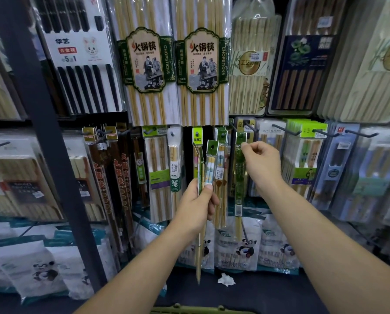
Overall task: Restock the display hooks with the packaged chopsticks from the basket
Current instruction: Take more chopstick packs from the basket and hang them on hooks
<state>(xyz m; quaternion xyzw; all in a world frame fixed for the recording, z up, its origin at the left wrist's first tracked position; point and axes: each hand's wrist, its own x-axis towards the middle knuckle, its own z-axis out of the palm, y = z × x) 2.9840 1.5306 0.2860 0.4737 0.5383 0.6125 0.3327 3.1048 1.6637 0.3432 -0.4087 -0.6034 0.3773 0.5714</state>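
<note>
My left hand [197, 203] grips a small bunch of narrow chopstick packs [208, 165] upright in front of the display, their green header cards pointing up and thin tips hanging down below my wrist. My right hand [260, 164] pinches the top of a slim green chopstick pack [238, 177] whose header card sits at a dark display hook [236, 129]. The pack hangs straight down beside my right wrist. A green basket rim [198, 310] shows at the bottom edge.
Large hot-pot chopstick packs [202, 62] hang above. More hooks [287, 130] with packs run to the right. Panda-printed bags [246, 248] stand on the dark shelf below, with a crumpled white scrap [226, 279]. A dark upright post [53, 143] stands at left.
</note>
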